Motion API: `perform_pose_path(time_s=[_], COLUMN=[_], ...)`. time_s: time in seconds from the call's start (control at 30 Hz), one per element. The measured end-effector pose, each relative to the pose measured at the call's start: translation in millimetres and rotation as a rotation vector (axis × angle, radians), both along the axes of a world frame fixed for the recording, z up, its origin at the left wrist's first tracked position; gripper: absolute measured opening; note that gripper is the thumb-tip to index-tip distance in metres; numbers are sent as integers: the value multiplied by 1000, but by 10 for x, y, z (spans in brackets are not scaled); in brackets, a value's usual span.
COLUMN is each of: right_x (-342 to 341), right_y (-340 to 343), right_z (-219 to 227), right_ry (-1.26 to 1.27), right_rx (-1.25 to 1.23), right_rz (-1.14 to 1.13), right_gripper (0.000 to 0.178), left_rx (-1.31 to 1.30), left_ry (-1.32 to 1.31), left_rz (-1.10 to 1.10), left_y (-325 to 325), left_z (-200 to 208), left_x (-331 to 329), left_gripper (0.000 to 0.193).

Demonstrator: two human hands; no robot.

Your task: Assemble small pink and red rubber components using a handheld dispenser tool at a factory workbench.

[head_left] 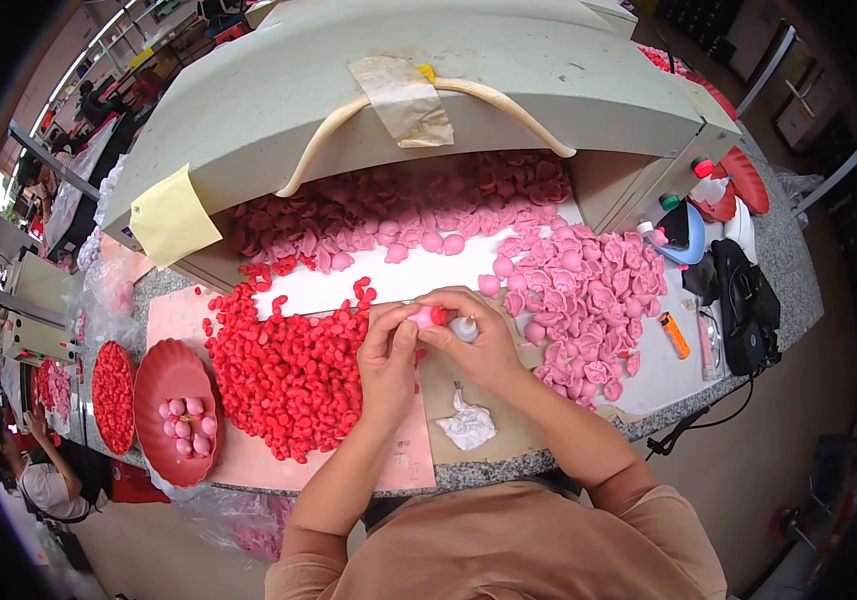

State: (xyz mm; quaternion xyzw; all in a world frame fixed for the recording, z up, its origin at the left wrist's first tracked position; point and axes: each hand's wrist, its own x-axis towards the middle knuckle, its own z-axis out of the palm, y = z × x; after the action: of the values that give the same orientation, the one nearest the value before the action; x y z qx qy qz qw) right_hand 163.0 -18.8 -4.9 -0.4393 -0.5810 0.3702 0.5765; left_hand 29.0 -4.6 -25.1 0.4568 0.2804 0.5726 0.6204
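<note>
Fingers of left hand and right hand pinch a pink-red piece near marked paper.

A hood stands at the back of the bench; shells lie inside it and piled outside, at right. Beads lie at front left; left of them sits a dish with balls in it. Between the piles, near the front edge, lies a rag; behind it, the left grip, on a piece, is beside the right grip, on a bottle. Right of the shells: a lighter, then a bag.
</note>
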Motion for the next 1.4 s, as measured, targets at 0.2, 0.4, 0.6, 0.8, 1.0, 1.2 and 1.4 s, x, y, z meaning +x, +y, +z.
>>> perform_pose_path(time_s=[0.2,0.4,0.6,0.8,1.0,1.2,1.4], right_x=[0,12,-10,-56,16,55,117], right_y=[75,78,-76,-64,77,83,-73], right_z=[6,99,15,-54,49,-46,30], right_ry=[1,-2,55,3,-63,-95,-80], right_rx=[7,35,-185,-11,98,115,75], right_rz=[7,-17,4,66,54,15,26], right_gripper=[29,26,30,33,34,33,31], left_rx=[-2,1,-112,-106,-140,-82,-125], left_ry=[-28,-35,7,-78,-46,-55,-56], left_rz=[-4,13,25,-1,32,12,-93], left_y=[72,102,-32,-70,56,57,30], left_z=[8,106,-38,-48,101,34,-146], left_x=[4,58,18,-55,-2,80,-29], left_gripper=[17,16,17,25,32,33,34])
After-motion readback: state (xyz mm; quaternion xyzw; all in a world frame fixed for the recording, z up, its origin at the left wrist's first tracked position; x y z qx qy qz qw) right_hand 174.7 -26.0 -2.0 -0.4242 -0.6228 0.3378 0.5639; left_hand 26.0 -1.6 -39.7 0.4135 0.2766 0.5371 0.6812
